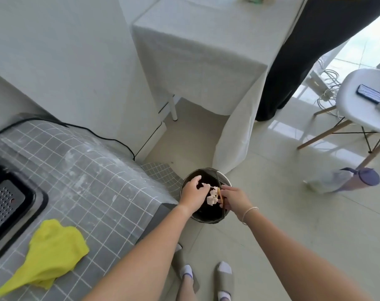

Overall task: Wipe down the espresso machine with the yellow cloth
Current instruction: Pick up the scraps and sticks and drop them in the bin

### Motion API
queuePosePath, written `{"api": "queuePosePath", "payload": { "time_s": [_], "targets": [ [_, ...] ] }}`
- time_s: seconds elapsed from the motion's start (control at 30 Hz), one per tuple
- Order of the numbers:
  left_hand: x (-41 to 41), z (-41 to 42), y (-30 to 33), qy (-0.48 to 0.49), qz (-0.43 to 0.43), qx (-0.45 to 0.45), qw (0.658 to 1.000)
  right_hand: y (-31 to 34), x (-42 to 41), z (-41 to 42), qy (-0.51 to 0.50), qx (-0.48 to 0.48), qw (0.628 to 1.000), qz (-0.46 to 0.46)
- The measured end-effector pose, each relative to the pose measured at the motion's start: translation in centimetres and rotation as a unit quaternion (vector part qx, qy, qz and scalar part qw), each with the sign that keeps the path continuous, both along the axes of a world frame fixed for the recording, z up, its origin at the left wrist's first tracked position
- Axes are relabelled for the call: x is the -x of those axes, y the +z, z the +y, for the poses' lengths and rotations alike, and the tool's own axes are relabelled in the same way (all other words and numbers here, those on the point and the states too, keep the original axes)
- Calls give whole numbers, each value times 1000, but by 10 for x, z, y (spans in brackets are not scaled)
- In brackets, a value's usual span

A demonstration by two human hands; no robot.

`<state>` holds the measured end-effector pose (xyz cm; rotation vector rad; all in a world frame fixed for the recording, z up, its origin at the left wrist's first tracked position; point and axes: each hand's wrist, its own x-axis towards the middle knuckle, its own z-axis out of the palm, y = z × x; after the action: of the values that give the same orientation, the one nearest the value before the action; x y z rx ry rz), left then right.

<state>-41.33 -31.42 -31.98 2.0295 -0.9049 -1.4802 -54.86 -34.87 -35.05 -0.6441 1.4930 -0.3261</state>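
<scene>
The yellow cloth (52,253) lies crumpled on the grey tiled counter (93,192) at the lower left, with neither hand touching it. The espresso machine (4,205) shows only its black base and perforated drip tray at the left edge. Both hands are off the counter, over a round black-lined bin (206,213) on the floor. My left hand (191,192) has its fingers curled on a crumpled white paper wad (212,196). My right hand (234,198) pinches a thin tan strip (220,195) beside the wad.
A black cable (111,139) runs along the counter's back edge and down to the floor. A white-draped table (197,51) stands behind the bin, with a person in dark trousers (304,51) beside it. A white chair (362,98) and a purple bottle (356,179) are at the right.
</scene>
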Motion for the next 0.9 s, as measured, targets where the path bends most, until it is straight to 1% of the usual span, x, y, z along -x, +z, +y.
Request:
{"api": "queuePosePath", "payload": {
  "time_s": [0.1,0.17,0.27,0.37,0.43,0.53,0.6,0.7,0.9],
  "targets": [
    [-7,1,-2,9,7,3,1000,-1,-4,-3,-9,-25,999,-26],
    [-9,1,-1,14,12,7,1000,-4,-7,-6,-5,-18,1000,1],
    [-11,0,2,34,38,12,999,-8,-12,-11,24,-8,999,31],
    [-13,-2,6,40,55,22,997,-5,-17,-13,57,-11,998,13],
    [-15,-3,7,44,58,26,997,-3,-20,-14,88,-3,996,33],
    [-18,-1,10,52,54,32,997,-5,-23,-12,150,24,985,84],
    [-19,-1,11,53,51,31,997,-6,-22,-10,183,24,978,97],
    [-19,1,16,58,51,33,996,0,-20,-8,244,53,961,119],
    [-20,8,43,72,24,65,995,24,-17,-7,308,115,934,137]
  ]
}}
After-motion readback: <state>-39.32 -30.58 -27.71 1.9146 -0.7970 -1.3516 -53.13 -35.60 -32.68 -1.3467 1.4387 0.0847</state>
